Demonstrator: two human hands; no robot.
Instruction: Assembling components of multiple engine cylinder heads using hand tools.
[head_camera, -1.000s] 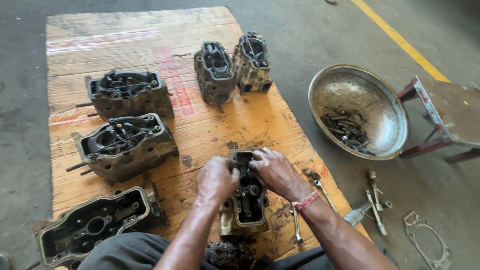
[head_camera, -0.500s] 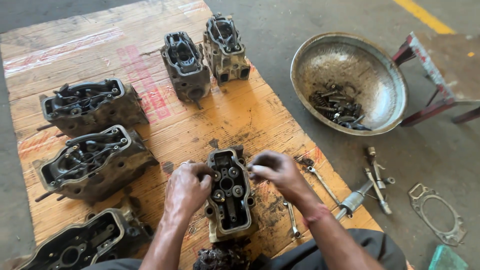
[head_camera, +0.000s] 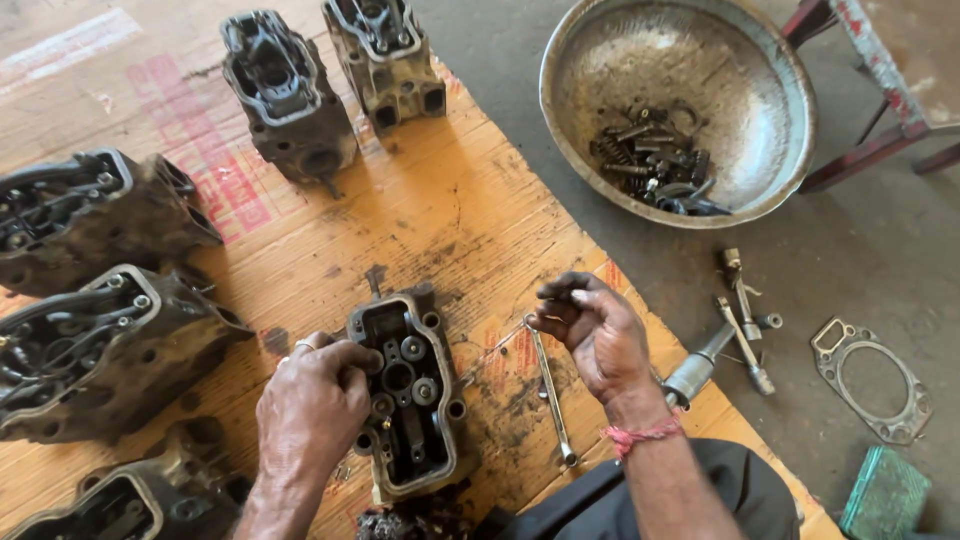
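Your left hand (head_camera: 312, 412) fingers rest spread on the engine head (head_camera: 408, 395) lying near on the wooden board (head_camera: 470, 220). Your right hand (head_camera: 595, 335) fingers pinch something small; far right, the metal bowl (head_camera: 600, 60) holds greasy springs and bolts (head_camera: 655, 165).

Bare plywood board (head_camera: 440, 215) lies open ahead of my fingers — greasy dark cylinder heads (head_camera: 95, 350) wall off my left, a slim steel wrench (head_camera: 550, 395) lies just right, and the dented metal basin (head_camera: 680, 105) sits well beyond.
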